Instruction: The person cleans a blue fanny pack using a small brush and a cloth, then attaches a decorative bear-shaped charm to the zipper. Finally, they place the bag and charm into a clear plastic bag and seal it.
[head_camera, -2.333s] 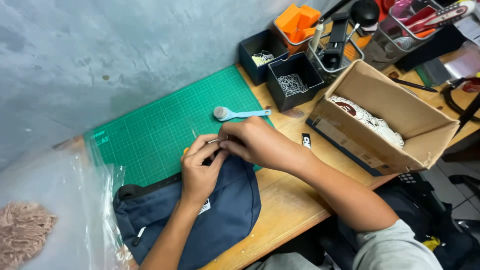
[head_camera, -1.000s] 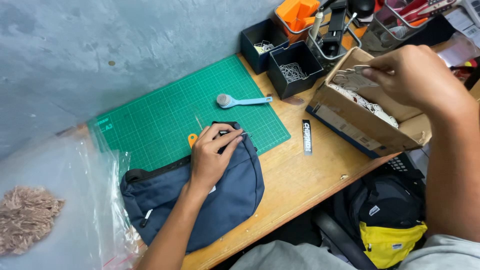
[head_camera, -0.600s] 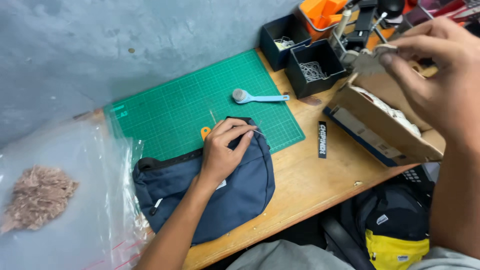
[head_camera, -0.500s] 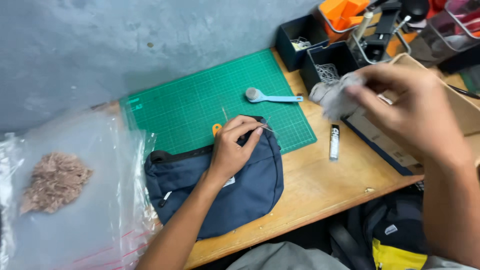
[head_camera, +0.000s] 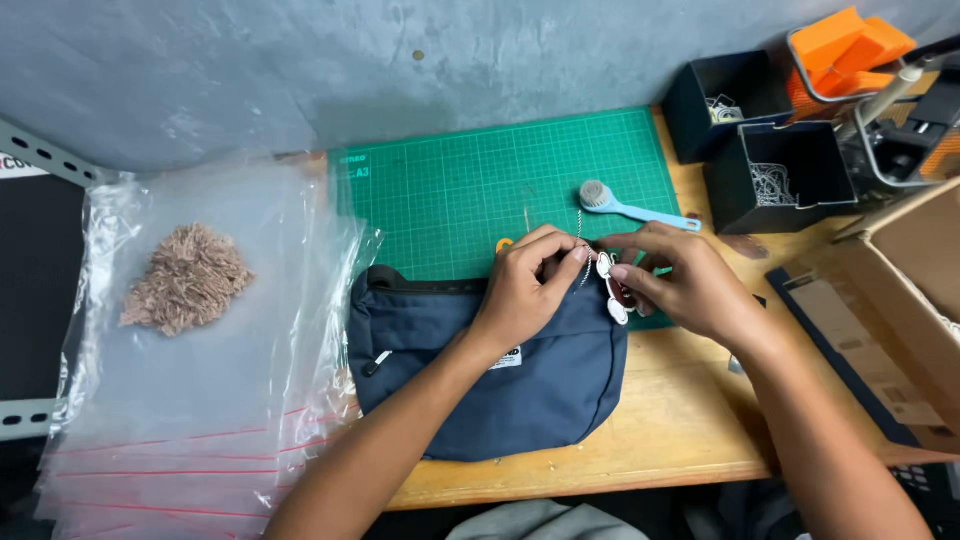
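— What do the containers hold?

— Beyond the far right corner of the green cutting mat (head_camera: 470, 190) stand two black bins (head_camera: 775, 175); each has a tangle of thin metal chain pieces inside. Right of the mat, an open cardboard box (head_camera: 890, 310) sits on the worktop (head_camera: 680, 420); its contents barely show at the frame edge. Left of the mat lies a stack of clear plastic bags (head_camera: 200, 400), and the top one carries a tuft of brown fluffy material (head_camera: 187, 277).

— And the bag being worked on?

— The navy waist bag (head_camera: 520, 380) lies at the mat's near edge, its top overlapping the mat. The left hand (head_camera: 525, 290) rests on the bag's upper edge, fingers curled in a pinch on a small part near the zipper end. The right hand (head_camera: 680, 280) is just beside it, at the mat's near right corner, thumb and fingers closed on a small white charm (head_camera: 608, 275) that hangs on a thin ball chain (head_camera: 580, 240). A light blue brush (head_camera: 625, 205) lies on the mat just beyond both hands.

— What has changed from half a second ago?

— The right hand was up by the cardboard box, carrying something pale; now it is down at the bag, meeting the left hand, which has stayed put.
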